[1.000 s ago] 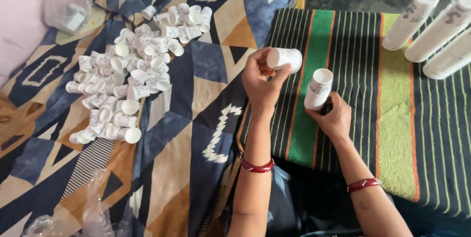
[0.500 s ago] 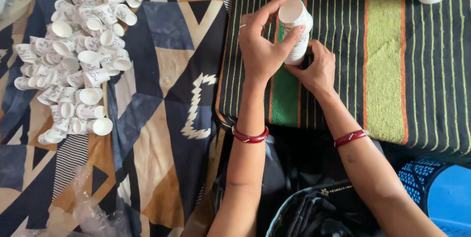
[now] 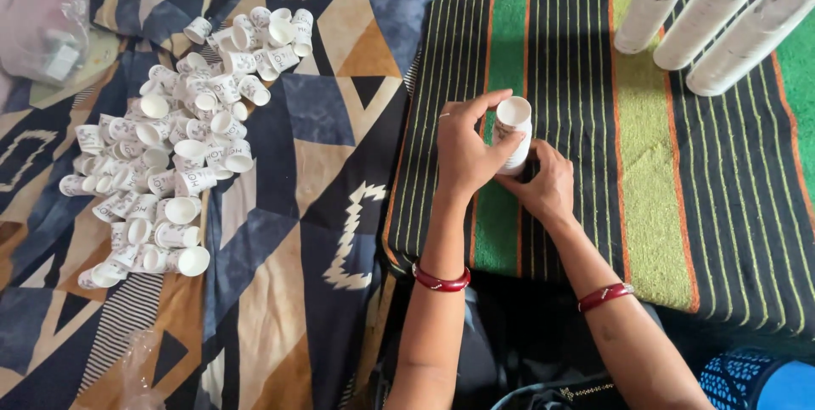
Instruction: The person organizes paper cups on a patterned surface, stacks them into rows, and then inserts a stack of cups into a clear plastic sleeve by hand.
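Both hands meet over a green and black striped cloth [image 3: 662, 189]. My left hand [image 3: 465, 148] grips the upper part of a short stack of white paper cups [image 3: 514, 126], fingers curled round the top cup. My right hand [image 3: 543, 185] holds the same stack lower down, from the right. The stack stands roughly upright with its open mouth up. To the left, a big pile of loose white paper cups [image 3: 174, 151] lies on a patterned blue, brown and tan blanket [image 3: 331, 206]. Each wrist wears a red bangle.
Three long stacks of white cups [image 3: 722, 11] lie tilted at the top right of the striped cloth. A clear plastic bag [image 3: 47, 24] sits at the top left; another crumpled bag [image 3: 140, 367] lies at the bottom left. A blue object [image 3: 764, 380] shows at the bottom right.
One second ago my left hand held a single cup apart from the stack in my right hand. The cup has since been brought onto the stack, and both hands now hold it together.
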